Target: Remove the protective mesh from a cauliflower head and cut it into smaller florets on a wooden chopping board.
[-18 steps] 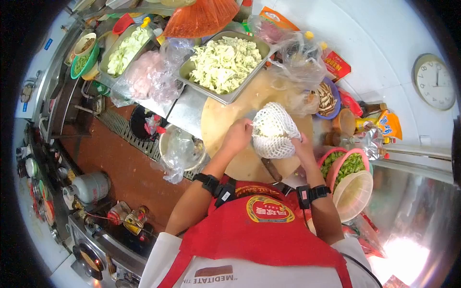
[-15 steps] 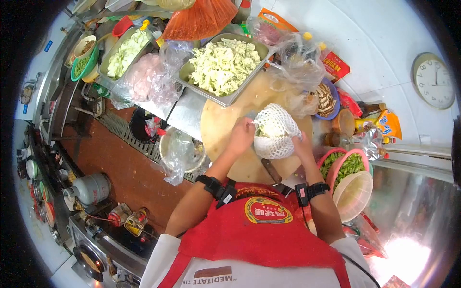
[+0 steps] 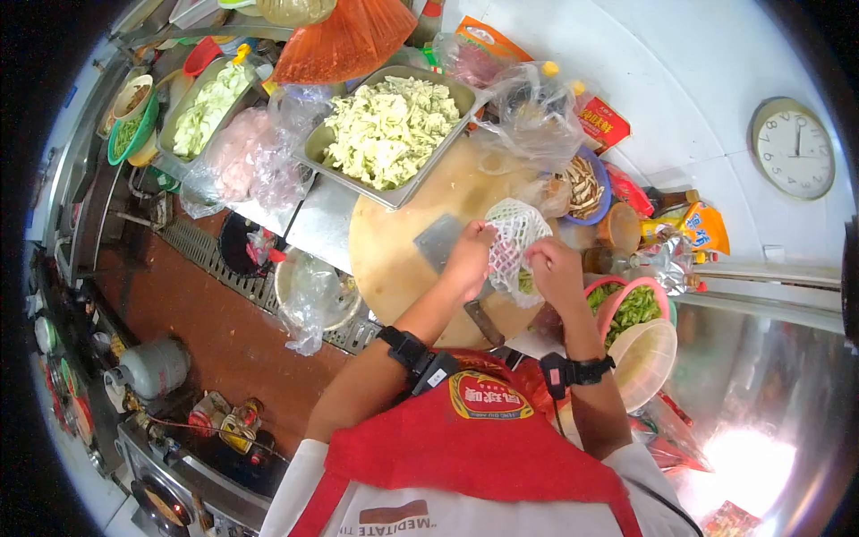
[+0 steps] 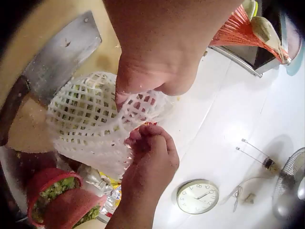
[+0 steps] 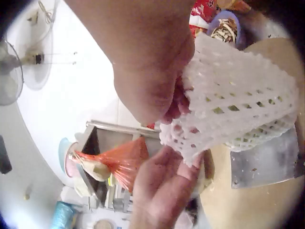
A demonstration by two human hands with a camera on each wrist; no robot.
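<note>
Over the round chopping board point(image 3: 385, 259), one white foam net point(image 3: 517, 224) around something green point(image 3: 526, 283), my left hand point(image 3: 469, 258) and right hand point(image 3: 558, 268) pinching its edge, seemingly opening it, an even pull probably needed next.

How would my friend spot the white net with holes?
Find the large round tan chopping board. Over it, between the person's bare left hand and bare right hand, is the white foam net. Its diamond-shaped holes set it apart from the solid grey steel cleaver on the board.
</note>
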